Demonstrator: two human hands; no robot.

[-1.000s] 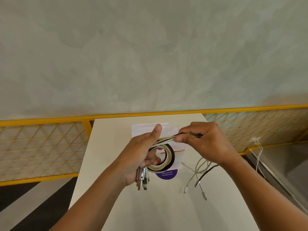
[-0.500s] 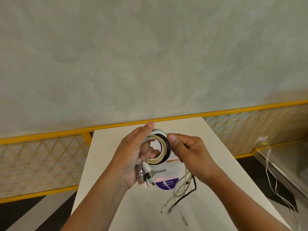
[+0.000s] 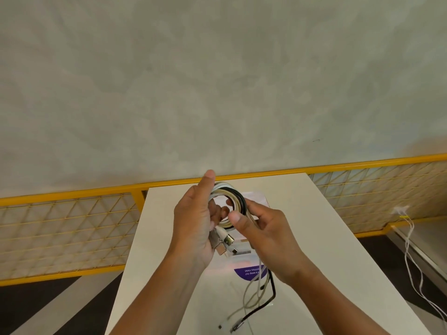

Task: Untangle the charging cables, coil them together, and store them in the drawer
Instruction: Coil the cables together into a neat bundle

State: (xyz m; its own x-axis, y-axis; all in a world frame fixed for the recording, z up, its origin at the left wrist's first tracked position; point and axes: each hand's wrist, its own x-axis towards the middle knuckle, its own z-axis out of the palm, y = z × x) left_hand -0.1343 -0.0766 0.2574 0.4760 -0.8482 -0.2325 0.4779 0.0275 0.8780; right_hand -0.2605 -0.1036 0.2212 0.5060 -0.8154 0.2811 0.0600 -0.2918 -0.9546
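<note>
Your left hand [image 3: 193, 223] grips the light, springy cable coil [image 3: 239, 196] above the white table [image 3: 326, 238]. Your right hand [image 3: 264, 238] pinches its rim, and the loose tails [image 3: 273, 292] trail onto the table. Pinch across every loop, or they'll likely spring apart.

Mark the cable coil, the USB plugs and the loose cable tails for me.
cable coil [image 3: 239, 195], head view, black outer loop at upper right.
USB plugs [image 3: 227, 241], head view, metal shell of one plug.
loose cable tails [image 3: 274, 291], head view, hanging black strand.
</note>
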